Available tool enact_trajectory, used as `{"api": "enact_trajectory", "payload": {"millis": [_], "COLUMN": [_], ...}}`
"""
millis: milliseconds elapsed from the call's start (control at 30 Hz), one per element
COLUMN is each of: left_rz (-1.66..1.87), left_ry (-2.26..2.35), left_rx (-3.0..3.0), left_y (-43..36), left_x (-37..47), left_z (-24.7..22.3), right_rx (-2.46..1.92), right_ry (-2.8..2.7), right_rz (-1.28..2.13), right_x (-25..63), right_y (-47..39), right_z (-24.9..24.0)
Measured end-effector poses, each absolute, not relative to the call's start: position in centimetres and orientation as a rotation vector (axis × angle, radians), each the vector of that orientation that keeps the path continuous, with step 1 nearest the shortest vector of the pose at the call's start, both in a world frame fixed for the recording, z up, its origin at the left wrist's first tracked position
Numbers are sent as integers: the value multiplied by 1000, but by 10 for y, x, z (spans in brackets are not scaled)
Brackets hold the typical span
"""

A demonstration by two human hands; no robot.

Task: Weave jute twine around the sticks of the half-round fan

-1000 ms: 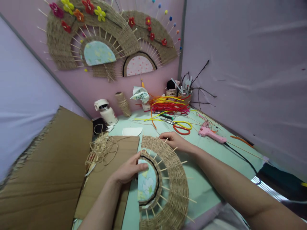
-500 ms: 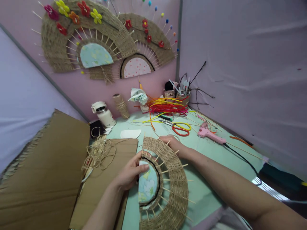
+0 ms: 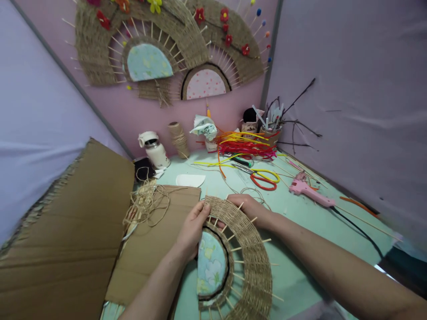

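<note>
- The woven fan is near the middle, with its flat side to the left and its round side to the right.
- The left hand holds the fan at its far left end, with the thumb on top and the other fingers under it.
- The right hand is at the far edge of the fan. Its fingertips hide behind the fan, so I cannot tell if they are wide or pinching.
- A blue flower cloth sits in the fan's middle, with a black line around its curve.
- To the left, a messy pile of string is on flat cardboard.
- On the far part of the bench are scissors with red and yellow handles.
- A pink glue gun lies to the right of the scissors.
</note>
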State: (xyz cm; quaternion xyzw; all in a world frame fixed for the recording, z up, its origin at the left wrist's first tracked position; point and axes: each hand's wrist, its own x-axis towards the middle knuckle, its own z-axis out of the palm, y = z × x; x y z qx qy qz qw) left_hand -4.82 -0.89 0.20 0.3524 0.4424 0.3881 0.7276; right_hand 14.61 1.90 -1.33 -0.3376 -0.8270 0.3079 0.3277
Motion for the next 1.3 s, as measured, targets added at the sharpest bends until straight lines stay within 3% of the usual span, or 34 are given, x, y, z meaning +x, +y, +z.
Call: {"api": "enact_trajectory", "payload": {"millis": [467,767,1300], "left_rz": [864,783,813], "left_ry": [869,858,883], "left_rx": [651,673,750], "left_y": [6,0,0], "left_x": [-53,-61,-64], "left_z": [-3,6,-1], "right_rx": [-970,-957,-947], "right_ry": [-2229,-2215,-2049], "right_rz": [976,768,871], "right_x": [141,142,143], "right_y": [16,18,20], "right_z": [-10,-17,-20]}}
